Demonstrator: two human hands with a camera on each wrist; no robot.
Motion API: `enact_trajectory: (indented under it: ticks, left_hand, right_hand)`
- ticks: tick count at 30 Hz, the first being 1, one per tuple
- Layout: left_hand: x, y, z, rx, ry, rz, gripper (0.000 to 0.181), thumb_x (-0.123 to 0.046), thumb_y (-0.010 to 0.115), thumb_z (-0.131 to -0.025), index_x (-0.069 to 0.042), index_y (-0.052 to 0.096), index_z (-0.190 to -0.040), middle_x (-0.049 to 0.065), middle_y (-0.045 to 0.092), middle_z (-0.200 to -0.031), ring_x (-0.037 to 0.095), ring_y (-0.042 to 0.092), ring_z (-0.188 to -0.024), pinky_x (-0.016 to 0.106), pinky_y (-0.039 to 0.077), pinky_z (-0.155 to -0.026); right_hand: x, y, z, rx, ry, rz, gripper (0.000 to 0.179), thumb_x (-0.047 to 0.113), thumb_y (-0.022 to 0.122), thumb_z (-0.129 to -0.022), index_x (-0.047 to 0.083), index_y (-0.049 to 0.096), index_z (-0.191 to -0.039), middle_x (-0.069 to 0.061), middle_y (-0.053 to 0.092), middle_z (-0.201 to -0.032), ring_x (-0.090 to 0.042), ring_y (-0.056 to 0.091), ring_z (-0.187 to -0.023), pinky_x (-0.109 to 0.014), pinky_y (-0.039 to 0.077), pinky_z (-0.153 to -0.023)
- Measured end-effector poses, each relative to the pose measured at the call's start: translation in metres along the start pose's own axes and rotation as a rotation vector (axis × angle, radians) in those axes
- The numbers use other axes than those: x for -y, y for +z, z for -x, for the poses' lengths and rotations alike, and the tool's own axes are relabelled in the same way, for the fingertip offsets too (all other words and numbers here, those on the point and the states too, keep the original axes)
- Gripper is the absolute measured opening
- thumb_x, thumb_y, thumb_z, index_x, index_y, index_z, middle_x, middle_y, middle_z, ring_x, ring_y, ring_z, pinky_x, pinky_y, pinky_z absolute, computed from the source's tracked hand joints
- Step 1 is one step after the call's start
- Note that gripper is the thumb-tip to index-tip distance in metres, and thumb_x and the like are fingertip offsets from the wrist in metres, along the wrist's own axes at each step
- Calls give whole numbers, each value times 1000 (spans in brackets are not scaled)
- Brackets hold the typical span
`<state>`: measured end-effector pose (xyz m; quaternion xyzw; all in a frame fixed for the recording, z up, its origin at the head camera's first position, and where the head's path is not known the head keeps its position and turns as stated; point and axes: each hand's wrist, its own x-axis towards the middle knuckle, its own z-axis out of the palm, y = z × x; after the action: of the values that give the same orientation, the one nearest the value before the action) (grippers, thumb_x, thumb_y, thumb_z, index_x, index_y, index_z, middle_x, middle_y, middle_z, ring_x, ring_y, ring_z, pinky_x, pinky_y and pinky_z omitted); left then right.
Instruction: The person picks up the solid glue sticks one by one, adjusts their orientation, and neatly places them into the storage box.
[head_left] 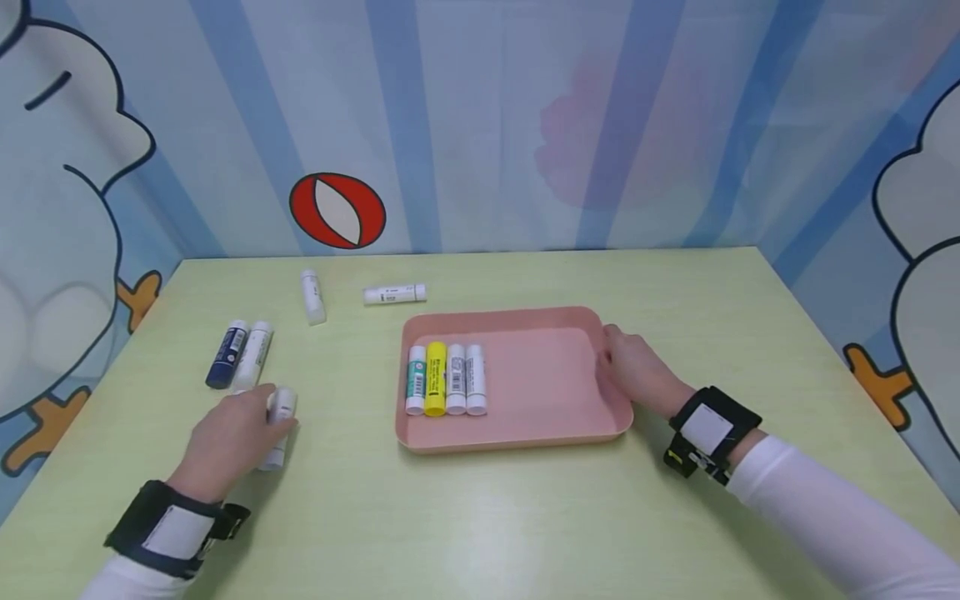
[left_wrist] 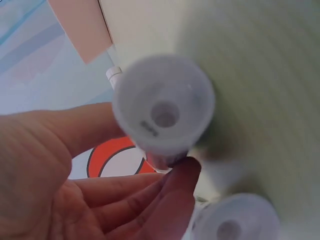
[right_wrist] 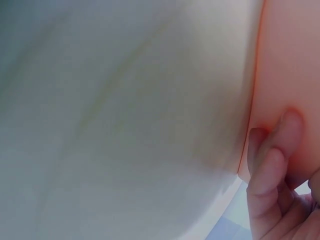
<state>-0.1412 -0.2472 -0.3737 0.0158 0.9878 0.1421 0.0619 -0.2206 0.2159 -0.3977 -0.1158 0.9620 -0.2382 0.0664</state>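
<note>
In the head view my left hand (head_left: 232,437) is at the left of the table, pinching a white glue stick (head_left: 282,407) between thumb and fingers. The left wrist view looks straight at the round end of this glue stick (left_wrist: 165,102), with the thumb on one side and fingertips on the other. Just beyond the hand, a dark blue glue stick (head_left: 227,355) and a white one (head_left: 252,354) lie side by side. My right hand (head_left: 641,367) grips the right rim of a pink tray (head_left: 540,375); its fingers (right_wrist: 270,170) bend at the tray's edge in the right wrist view.
Inside the tray's left part, a teal-labelled glue stick (head_left: 416,381), a yellow one (head_left: 436,379) and two white ones stand in a row, side by side. Farther back on the table lie two more white glue sticks (head_left: 394,294). A printed cloth backdrop (head_left: 480,125) borders the table's far edge.
</note>
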Motion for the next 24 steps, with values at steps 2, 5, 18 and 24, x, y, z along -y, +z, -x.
enact_trajectory:
  ticks: [2, 5, 18, 24]
  left_hand:
    - [0, 0, -1, 26, -2, -6, 43, -24, 62, -82, 8, 49, -108, 11, 54, -77, 18, 47, -61, 32, 40, -49]
    - [0, 0, -3, 55, -3, 1, 57, -23, 59, -83, 11, 38, -123, 12, 54, -76, 17, 48, -60, 32, 40, -48]
    - [-20, -14, -15, 47, 68, 183, 54, -24, 55, -86, -4, 32, -131, 12, 55, -88, 17, 50, -61, 30, 42, -48]
    - [-41, -23, -27, 69, 74, 318, 56, -26, 56, -87, -6, 30, -132, 15, 52, -97, 20, 51, -69, 31, 45, -54]
  right_hand:
    - [0, 0, 0, -3, -4, -1, 22, 9, 40, -93, -5, 42, -109, -8, 44, -69, -17, 46, -59, -29, 37, -50]
    - [0, 1, 1, -8, -9, -3, 22, 9, 40, -93, -5, 42, -109, -8, 43, -68, -17, 46, -59, -29, 37, -50]
    - [-1, 1, 0, -14, -4, 5, 22, 9, 39, -93, -5, 43, -109, -8, 44, -69, -17, 46, -60, -29, 37, -50]
    - [-1, 2, -1, -15, -2, 10, 20, 9, 39, -93, -4, 43, -108, -8, 45, -69, -16, 47, -59, -29, 38, -49]
